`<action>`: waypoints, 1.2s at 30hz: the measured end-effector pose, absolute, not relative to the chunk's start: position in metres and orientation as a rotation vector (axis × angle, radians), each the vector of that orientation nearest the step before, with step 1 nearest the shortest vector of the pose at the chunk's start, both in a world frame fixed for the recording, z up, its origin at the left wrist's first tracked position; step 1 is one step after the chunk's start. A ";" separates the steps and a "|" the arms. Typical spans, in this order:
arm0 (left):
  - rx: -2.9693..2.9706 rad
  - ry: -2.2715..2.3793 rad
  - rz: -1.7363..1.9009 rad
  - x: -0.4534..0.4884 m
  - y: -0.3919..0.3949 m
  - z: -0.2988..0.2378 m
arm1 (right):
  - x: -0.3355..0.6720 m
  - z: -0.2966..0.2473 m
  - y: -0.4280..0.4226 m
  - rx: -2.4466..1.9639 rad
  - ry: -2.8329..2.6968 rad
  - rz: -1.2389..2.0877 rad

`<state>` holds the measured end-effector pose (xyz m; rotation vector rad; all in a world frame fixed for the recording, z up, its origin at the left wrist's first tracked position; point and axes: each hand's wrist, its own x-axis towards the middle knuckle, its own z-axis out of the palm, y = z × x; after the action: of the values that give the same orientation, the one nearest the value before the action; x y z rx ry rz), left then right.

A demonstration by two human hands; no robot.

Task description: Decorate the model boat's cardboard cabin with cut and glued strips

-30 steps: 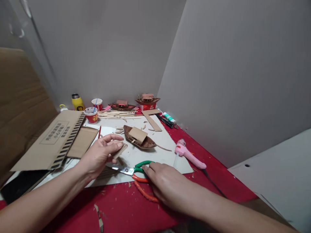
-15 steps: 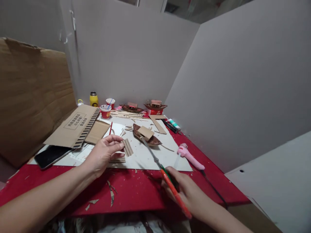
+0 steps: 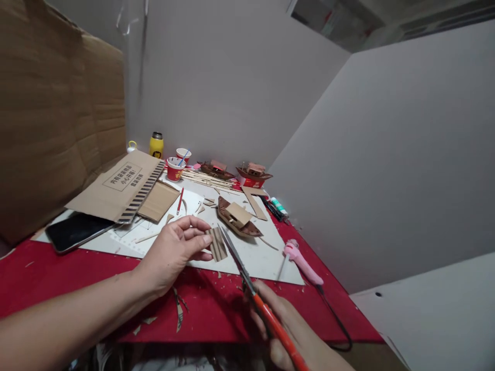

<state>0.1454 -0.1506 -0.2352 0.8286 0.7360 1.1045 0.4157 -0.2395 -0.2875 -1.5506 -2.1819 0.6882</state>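
Observation:
My left hand (image 3: 180,247) pinches a small ridged piece of corrugated cardboard (image 3: 218,244) between thumb and fingers, above the white sheet. My right hand (image 3: 276,319) grips scissors (image 3: 266,312) with orange handles. Their blades point up and left, with the tips close to the right edge of the cardboard piece. Just behind the blades rests a small brown model boat (image 3: 251,229) with a flat cardboard roof (image 3: 238,214). Whether the blades touch the cardboard, I cannot tell.
A pink glue gun (image 3: 303,262) with a cord lies at right. At left are a printed cardboard sheet (image 3: 116,188) and a phone (image 3: 79,232). Paper cups (image 3: 176,170), a yellow bottle (image 3: 157,146), thin sticks (image 3: 209,179) and two more model boats (image 3: 254,171) stand farther back. Scraps lie about.
The scissors have come in closer to the cardboard piece, and my left hand has shifted right with it. The camera view has tilted and turned a little.

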 end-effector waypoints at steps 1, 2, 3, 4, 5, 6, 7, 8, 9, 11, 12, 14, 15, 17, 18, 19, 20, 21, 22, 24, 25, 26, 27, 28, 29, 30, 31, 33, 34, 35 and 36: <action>0.822 0.729 1.105 0.146 -0.151 -0.236 | 0.414 -0.288 -0.239 -1.531 -2.195 0.716; 0.813 0.723 1.111 0.146 -0.152 -0.236 | 0.412 -0.289 -0.238 -1.508 -2.208 0.740; 0.803 0.717 1.118 0.146 -0.152 -0.237 | 0.411 -0.289 -0.237 -1.497 -2.215 0.754; 0.793 0.714 1.124 0.147 -0.152 -0.237 | 0.410 -0.290 -0.236 -1.493 -2.215 0.761; 0.784 0.713 1.128 0.147 -0.152 -0.237 | 0.410 -0.291 -0.236 -1.494 -2.212 0.766; 0.777 0.715 1.129 0.147 -0.151 -0.238 | 0.411 -0.292 -0.236 -1.500 -2.208 0.771; 0.772 0.720 1.129 0.148 -0.151 -0.238 | 0.412 -0.295 -0.236 -1.506 -2.204 0.775; 0.769 0.728 1.127 0.148 -0.151 -0.239 | 0.415 -0.298 -0.236 -1.515 -2.198 0.782; 0.766 0.734 1.123 0.149 -0.150 -0.239 | 0.417 -0.302 -0.237 -1.524 -2.192 0.788; 0.757 0.744 1.120 0.150 -0.149 -0.241 | 0.421 -0.311 -0.237 -1.537 -2.170 0.777; 0.749 0.747 1.121 0.151 -0.148 -0.242 | 0.422 -0.314 -0.238 -1.544 -2.155 0.769; 0.735 0.755 1.124 0.153 -0.148 -0.245 | 0.419 -0.314 -0.237 -1.584 -2.108 0.744; 0.731 0.760 1.123 0.154 -0.147 -0.246 | 0.415 -0.311 -0.236 -1.610 -2.086 0.738; 0.732 0.769 1.114 0.155 -0.146 -0.249 | 0.404 -0.300 -0.233 -1.658 -2.057 0.728; 0.736 0.772 1.111 0.156 -0.146 -0.249 | 0.399 -0.293 -0.230 -1.641 -2.077 0.753; 0.740 0.776 1.109 0.156 -0.146 -0.250 | 0.393 -0.286 -0.228 -1.609 -2.100 0.803; 0.743 0.779 1.107 0.156 -0.146 -0.250 | 0.389 -0.281 -0.225 -1.576 -2.118 0.866; 0.744 0.780 1.105 0.156 -0.145 -0.250 | 0.385 -0.278 -0.222 -1.544 -2.130 0.924; 0.745 0.781 1.102 0.156 -0.145 -0.250 | 0.383 -0.276 -0.220 -1.522 -2.125 0.966; 0.744 0.777 1.098 0.156 -0.145 -0.250 | 0.382 -0.277 -0.219 -1.492 -2.092 1.024; 0.744 0.773 1.095 0.156 -0.145 -0.250 | 0.382 -0.279 -0.220 -1.478 -2.070 1.049; 0.743 0.770 1.094 0.156 -0.145 -0.250 | 0.383 -0.282 -0.221 -1.467 -2.046 1.084; 0.743 0.769 1.094 0.156 -0.145 -0.251 | 0.383 -0.284 -0.222 -1.454 -2.025 1.130; 0.742 0.769 1.093 0.157 -0.145 -0.251 | 0.384 -0.286 -0.223 -1.442 -2.007 1.174; 0.742 0.768 1.093 0.157 -0.145 -0.251 | 0.385 -0.287 -0.224 -1.435 -1.994 1.198; 0.742 0.767 1.094 0.157 -0.145 -0.251 | 0.385 -0.288 -0.225 -1.435 -1.987 1.200; 0.742 0.766 1.096 0.157 -0.145 -0.251 | 0.385 -0.288 -0.226 -1.433 -1.989 1.186; 0.741 0.767 1.095 0.156 -0.145 -0.252 | 0.385 -0.288 -0.226 -1.433 -2.010 1.143; 0.742 0.770 1.092 0.156 -0.145 -0.252 | 0.385 -0.288 -0.226 -1.440 -2.025 1.133; 0.743 0.772 1.087 0.156 -0.145 -0.252 | 0.386 -0.288 -0.226 -1.452 -2.037 1.135; 0.745 0.775 1.082 0.156 -0.145 -0.252 | 0.386 -0.289 -0.226 -1.466 -2.045 1.136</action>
<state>0.1560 -0.1451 -0.2516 0.7446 0.7750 1.0817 0.3863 -0.2264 -0.2886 -1.4662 -2.0451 1.1363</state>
